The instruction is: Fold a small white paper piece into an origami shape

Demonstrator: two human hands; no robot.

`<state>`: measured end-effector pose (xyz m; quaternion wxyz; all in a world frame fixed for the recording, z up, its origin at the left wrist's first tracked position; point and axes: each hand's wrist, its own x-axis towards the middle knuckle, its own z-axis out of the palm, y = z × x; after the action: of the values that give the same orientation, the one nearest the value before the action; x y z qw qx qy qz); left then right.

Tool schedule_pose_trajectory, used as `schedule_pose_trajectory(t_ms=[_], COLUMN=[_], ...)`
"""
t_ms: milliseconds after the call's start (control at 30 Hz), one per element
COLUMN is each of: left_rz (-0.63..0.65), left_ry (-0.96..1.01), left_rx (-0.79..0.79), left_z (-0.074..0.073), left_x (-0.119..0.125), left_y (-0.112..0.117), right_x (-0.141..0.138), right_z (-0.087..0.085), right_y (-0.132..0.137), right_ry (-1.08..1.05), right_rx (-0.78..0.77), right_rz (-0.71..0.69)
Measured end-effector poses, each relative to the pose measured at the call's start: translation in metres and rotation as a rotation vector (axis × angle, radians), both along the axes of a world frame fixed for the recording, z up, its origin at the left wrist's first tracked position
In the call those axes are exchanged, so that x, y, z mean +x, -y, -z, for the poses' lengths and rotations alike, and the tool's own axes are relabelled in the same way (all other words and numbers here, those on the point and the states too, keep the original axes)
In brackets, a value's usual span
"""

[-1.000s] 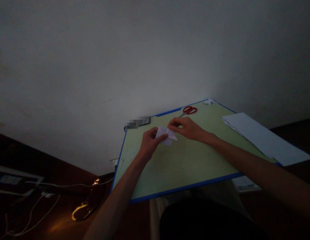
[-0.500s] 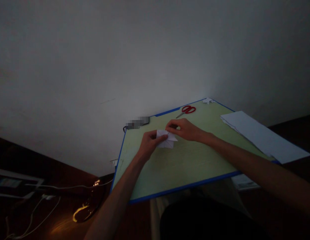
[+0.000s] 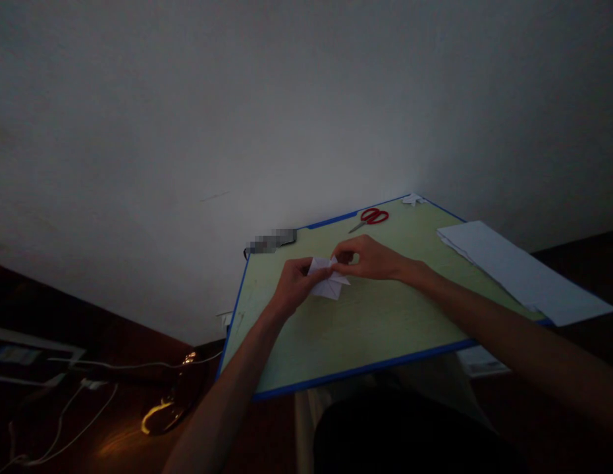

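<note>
A small white folded paper (image 3: 330,288) with visible creases is held above the table's middle. My left hand (image 3: 295,283) grips its left side, thumb laid across the front and fingers behind, partly hidden. My right hand (image 3: 368,257) pinches the paper's upper right part between thumb and forefinger, close to the left thumb tip. A pointed flap sticks out to the right beneath the right fingers. Beyond the hands lies a pair of scissors (image 3: 369,218) with red handles, its blades pointing left.
The pale green tabletop (image 3: 385,322) has a blue edge and stands against a grey wall. A stack of white paper (image 3: 518,270) overhangs its right side. Small folded paper pieces (image 3: 413,199) lie in the far corner. A blurred-out dark object (image 3: 272,241) sits at the back left. Cables (image 3: 138,364) run at lower left.
The right fingers have moved slightly right and down on the paper, nearer the left thumb. The paper has tilted a little, its lower edge now slanting. The left hand stays nearly still.
</note>
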<state>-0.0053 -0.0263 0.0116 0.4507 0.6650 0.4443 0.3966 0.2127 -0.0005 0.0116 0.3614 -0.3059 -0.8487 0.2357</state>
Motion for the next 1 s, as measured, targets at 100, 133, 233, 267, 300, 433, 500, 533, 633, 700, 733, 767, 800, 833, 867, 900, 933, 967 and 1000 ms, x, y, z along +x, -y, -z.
schedule_pose_trajectory(t_ms=[100,133,233,267,300,433,500,533,633,700,733,767,800,833,867,900,933,967,1000], left_rz=[0.052,0.064,0.086,0.088,0.090,0.090,0.088,0.088,0.088,0.080,0.077,0.075,0.075,0.077,0.078,0.077,0.075,0.070,0.066], left_ry=[-0.049,-0.063,-0.101,-0.111,-0.119,-0.122,-0.107,-0.098,-0.081,-0.065,-0.054,-0.041,-0.030,-0.022,-0.015,-0.005,0.011,0.034,0.062], left_rx=[0.022,0.028,0.037,0.034,0.029,0.011,-0.001,-0.007,-0.019,-0.024,-0.029,-0.033,-0.037,-0.041,-0.045,-0.049,-0.053,-0.058,-0.063], left_z=[0.0014,0.0015,0.0004,-0.0002,-0.0008,-0.0025,-0.0025,-0.0024,-0.0018,-0.0019,-0.0021,-0.0023,-0.0027,-0.0030,-0.0033,-0.0036,-0.0037,-0.0039,-0.0039], left_x=[-0.0025,-0.0029,-0.0034,-0.0035,-0.0037,-0.0051,-0.0058,-0.0060,-0.0063,-0.0061,-0.0060,-0.0057,-0.0053,-0.0049,-0.0044,-0.0038,-0.0031,-0.0023,-0.0016], left_y=[-0.0013,-0.0016,-0.0020,-0.0019,-0.0018,-0.0013,-0.0012,-0.0012,-0.0012,-0.0009,-0.0007,-0.0003,0.0001,0.0006,0.0009,0.0011,0.0012,0.0010,0.0007], right_x=[0.0019,0.0018,0.0003,-0.0001,-0.0003,0.0015,0.0031,0.0038,0.0048,0.0047,0.0044,0.0040,0.0036,0.0033,0.0030,0.0028,0.0027,0.0027,0.0027], right_z=[-0.0006,-0.0009,-0.0018,-0.0018,-0.0018,-0.0006,0.0000,0.0001,-0.0002,-0.0008,-0.0011,-0.0013,-0.0014,-0.0013,-0.0010,-0.0006,-0.0001,0.0004,0.0009], right_y=[-0.0013,-0.0011,0.0004,0.0008,0.0009,-0.0016,-0.0037,-0.0045,-0.0050,-0.0037,-0.0027,-0.0018,-0.0010,-0.0006,-0.0006,-0.0010,-0.0017,-0.0028,-0.0038], right_ry=[0.086,0.115,0.171,0.178,0.183,0.187,0.173,0.167,0.140,0.095,0.067,0.044,0.029,0.024,0.024,0.028,0.031,0.032,0.031], right_rx=[0.038,0.053,0.093,0.100,0.103,0.082,0.055,0.041,0.003,-0.012,-0.019,-0.027,-0.036,-0.044,-0.053,-0.057,-0.054,-0.045,-0.035], right_rz=[-0.023,-0.026,-0.031,-0.038,-0.047,-0.083,-0.096,-0.100,-0.086,-0.075,-0.074,-0.075,-0.075,-0.073,-0.068,-0.060,-0.049,-0.036,-0.022])
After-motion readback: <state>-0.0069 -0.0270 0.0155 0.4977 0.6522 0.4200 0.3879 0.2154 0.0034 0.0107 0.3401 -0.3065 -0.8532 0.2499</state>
